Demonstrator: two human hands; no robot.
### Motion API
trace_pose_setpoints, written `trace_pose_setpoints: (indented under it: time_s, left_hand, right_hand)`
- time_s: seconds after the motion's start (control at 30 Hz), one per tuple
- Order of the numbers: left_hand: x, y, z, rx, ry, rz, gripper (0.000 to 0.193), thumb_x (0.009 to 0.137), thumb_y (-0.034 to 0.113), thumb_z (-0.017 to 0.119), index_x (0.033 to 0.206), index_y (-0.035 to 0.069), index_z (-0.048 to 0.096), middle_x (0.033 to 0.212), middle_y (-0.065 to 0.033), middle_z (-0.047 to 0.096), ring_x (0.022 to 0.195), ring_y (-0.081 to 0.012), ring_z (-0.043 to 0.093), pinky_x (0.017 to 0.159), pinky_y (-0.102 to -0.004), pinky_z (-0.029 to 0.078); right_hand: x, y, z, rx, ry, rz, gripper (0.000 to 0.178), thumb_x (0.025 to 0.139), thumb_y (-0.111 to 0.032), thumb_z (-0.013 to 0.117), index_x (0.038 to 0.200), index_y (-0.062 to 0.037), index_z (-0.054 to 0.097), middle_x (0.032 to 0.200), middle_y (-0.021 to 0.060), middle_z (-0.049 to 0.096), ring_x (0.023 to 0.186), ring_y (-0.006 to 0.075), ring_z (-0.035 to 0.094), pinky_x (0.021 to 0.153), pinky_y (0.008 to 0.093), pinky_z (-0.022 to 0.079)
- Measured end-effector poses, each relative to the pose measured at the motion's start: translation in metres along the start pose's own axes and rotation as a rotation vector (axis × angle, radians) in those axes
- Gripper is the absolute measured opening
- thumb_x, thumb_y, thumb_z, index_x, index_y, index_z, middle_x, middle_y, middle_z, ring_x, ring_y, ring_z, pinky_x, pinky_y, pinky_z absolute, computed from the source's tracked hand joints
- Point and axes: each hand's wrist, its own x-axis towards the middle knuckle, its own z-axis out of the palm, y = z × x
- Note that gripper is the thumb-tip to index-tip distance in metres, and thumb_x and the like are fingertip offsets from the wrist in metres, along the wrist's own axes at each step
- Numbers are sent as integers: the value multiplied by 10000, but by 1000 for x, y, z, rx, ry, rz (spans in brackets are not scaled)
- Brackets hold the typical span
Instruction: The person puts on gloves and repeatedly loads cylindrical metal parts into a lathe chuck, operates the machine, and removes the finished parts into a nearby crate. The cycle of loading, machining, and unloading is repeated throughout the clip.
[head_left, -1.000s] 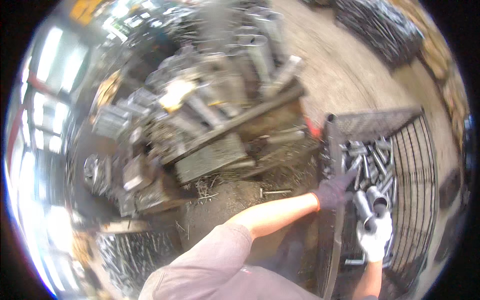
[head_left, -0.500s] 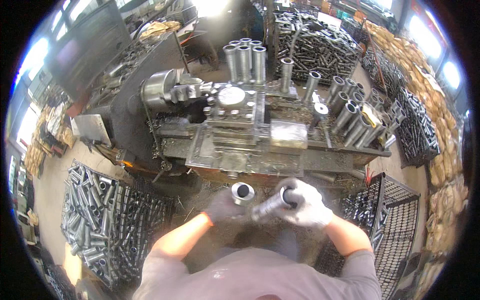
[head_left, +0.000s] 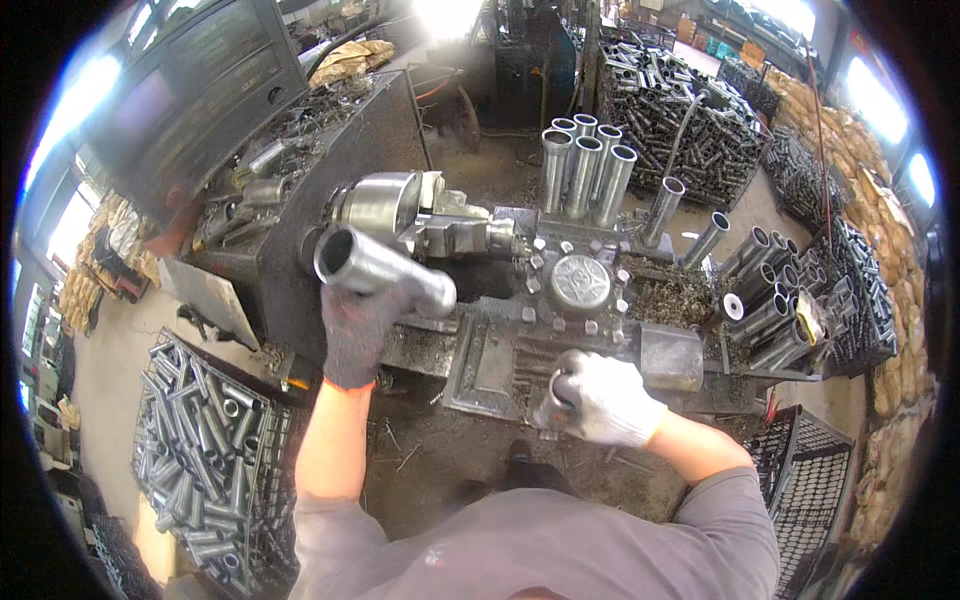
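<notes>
My left hand (head_left: 357, 325), in a dark glove with an orange cuff, is closed around a shiny metal tube (head_left: 385, 275). The tube is tilted, its wide open end up and to the left, in front of the lathe chuck (head_left: 380, 203). In a white glove, my right hand (head_left: 608, 400) is closed at the near edge of the lathe carriage (head_left: 485, 375). A second metal tube (head_left: 546, 410) shows between its thumb and fingers, foreshortened and blurred, mostly hidden by the glove. Right of the chuck sits the round-topped tool post (head_left: 580, 283), ringed by bolts.
Several upright tubes (head_left: 588, 175) stand behind the tool post, and more tubes (head_left: 765, 315) crowd the lathe's right end. A mesh crate heaped with tubes (head_left: 205, 440) is at lower left. Another wire crate (head_left: 815, 480) stands at right. Metal chips (head_left: 665, 305) litter the lathe bed.
My left hand has risen up and left with its tube toward the chuck. My right hand stays near the carriage's front edge, its tube now more foreshortened. The view has shifted toward the left.
</notes>
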Motion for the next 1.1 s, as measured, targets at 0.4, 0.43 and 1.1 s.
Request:
trace_pose_setpoints:
  time_s: [0.4,0.43,1.1]
  left_hand:
    - [201,-57,54,434,-307,-168,616,682,262,864,1232,40,698,1096,-154,776,987,-288,750,955,-439,576]
    - [190,-61,46,421,-318,-78,602,718,205,865,1258,20,674,1062,-145,762,956,-261,743,898,-416,594]
    - [-57,-146,25,113,-676,-82,743,907,202,849,1547,76,493,1402,-171,664,1291,-295,665,1071,-430,551]
  right_hand:
    - [81,31,-105,374,49,80,535,834,-349,803,1279,-56,758,1309,177,736,1080,309,759,978,443,607]
    - [112,44,-105,374,98,137,561,828,-357,807,1280,-30,751,1281,189,747,1083,303,760,981,439,606]
    - [299,94,-102,-109,381,269,453,825,-133,695,1267,-28,703,1184,162,764,983,363,762,798,432,643]
